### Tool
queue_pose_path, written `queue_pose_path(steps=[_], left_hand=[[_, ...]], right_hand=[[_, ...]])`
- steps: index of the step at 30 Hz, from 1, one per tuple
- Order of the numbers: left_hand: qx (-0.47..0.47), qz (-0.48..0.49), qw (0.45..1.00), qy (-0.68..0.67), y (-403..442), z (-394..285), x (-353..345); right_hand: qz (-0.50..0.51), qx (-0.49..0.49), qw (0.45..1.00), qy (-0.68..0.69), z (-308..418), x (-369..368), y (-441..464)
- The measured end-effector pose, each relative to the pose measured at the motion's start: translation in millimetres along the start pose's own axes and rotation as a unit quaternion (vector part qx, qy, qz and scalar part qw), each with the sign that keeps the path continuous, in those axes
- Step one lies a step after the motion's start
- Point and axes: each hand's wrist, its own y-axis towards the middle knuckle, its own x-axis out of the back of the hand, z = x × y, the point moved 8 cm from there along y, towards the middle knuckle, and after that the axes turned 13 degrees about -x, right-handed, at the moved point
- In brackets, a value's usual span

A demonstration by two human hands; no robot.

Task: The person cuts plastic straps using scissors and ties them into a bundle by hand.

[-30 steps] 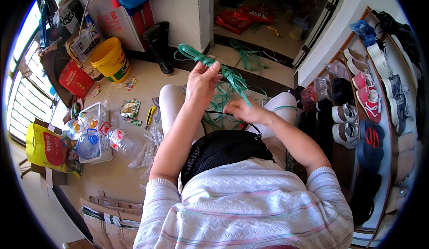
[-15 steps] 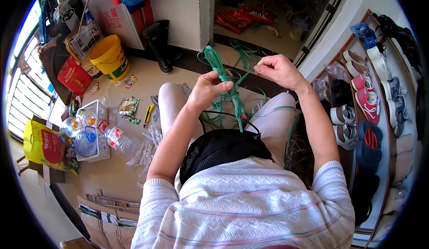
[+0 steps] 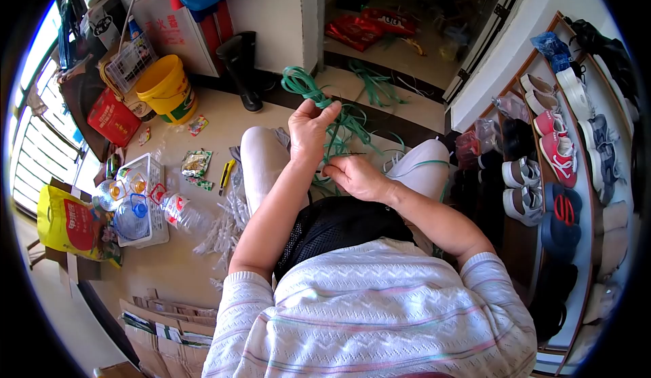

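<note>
A looped bundle of green strapping is pinched in my left hand, its loops sticking out above the fingers and loose strands hanging below. My right hand is lower, just above my lap, with its thumb and fingers closed on a green strand by the hanging part of the bundle. Another pile of green strapping lies on the floor by the doorway. A green strand runs across my right knee.
Shoe racks with shoes stand at the right. On the left are a white basket with plastic bottles, a yellow bucket, a yellow cutter, folded cardboard and a yellow bag. Black boots stand by the wall.
My right hand has reached up beside the bundle, then come back down toward my lap. The left hand has kept hold of the bundle, whose loops now tilt to the left.
</note>
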Motion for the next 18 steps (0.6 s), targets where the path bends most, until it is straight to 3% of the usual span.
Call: queue_pose_path(steps=[5,9,13,16,18], left_hand=[[-0.089,0.082,0.982,0.143,4.2,7.0,5.2],[0.071,0.174,0.982,0.007,-11.1,2.9,-14.6],[0.121,0.246,0.960,-0.056,-24.3,2.0,-29.9],[0.134,0.268,0.949,-0.094,-31.4,-2.5,-37.3],[0.139,0.279,0.944,-0.105,-33.9,-4.5,-40.3]], right_hand=[[-0.040,0.041,0.998,-0.023,32.3,49.9,-12.4],[-0.046,0.051,0.996,0.058,25.1,106.7,-4.6],[-0.025,0.011,0.999,0.045,14.3,128.7,0.4],[-0.019,-0.087,0.990,0.109,-1.1,123.9,0.3],[-0.027,-0.073,0.975,0.210,-9.0,120.5,2.8]])
